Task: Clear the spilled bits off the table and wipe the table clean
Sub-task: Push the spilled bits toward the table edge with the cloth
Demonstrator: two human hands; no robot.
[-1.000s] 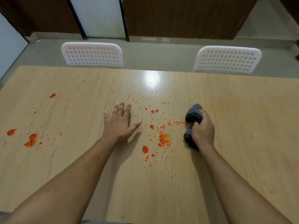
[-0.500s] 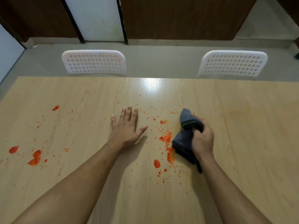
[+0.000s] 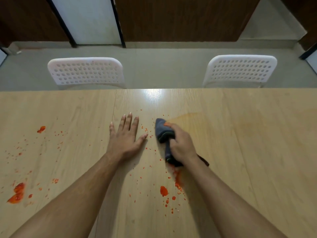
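- The right hand point(image 3: 181, 146) is curled round a bunched dark grey cloth point(image 3: 163, 130) and presses it on the table point(image 3: 248, 152), near the middle; bunching it gives a firm pad for scrubbing.
- The left hand point(image 3: 126, 137) lies flat, fingers straight and spread, gripping nothing, just beside the cloth; it most likely steadies the person leaning over.
- The spilled orange-red bits point(image 3: 177, 182) form a smeared streak right below the cloth, with a larger blob point(image 3: 163, 191) and small specks beside it.
- Well apart on the left sit more lumps point(image 3: 18, 194) and one small piece point(image 3: 41, 129), with specks between, so much clearing is left.
- A faint orange film point(image 3: 193, 115) shows beyond the cloth; possibly a wiped smear, though the sheen makes this unsure.
- Two white perforated chairs point(image 3: 85, 72) stand at the far edge.
- No brand, label or writing can be read anywhere.
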